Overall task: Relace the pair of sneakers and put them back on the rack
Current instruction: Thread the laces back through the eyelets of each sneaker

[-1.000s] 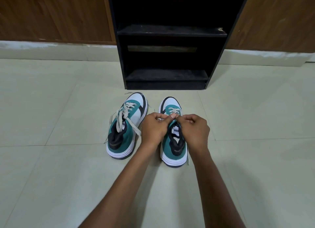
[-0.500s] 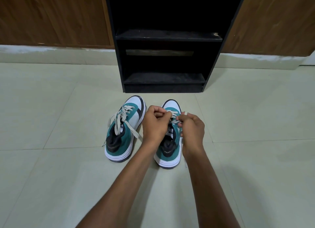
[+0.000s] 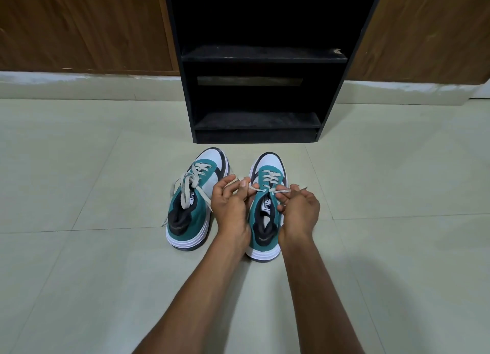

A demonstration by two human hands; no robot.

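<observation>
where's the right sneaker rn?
Head view: the right sneaker stands on the floor just right of centre, toe toward the black rack, beside the left sneaker, between the left hand and right hand pulling its lace.

Floor [image 3: 79, 247] — pale glazed tiles with thin grout lines, evenly lit. Rear wall panels [image 3: 79, 27] — dark wood grain above a pale skirting [image 3: 92, 87], paint scuffed along its top edge.
</observation>
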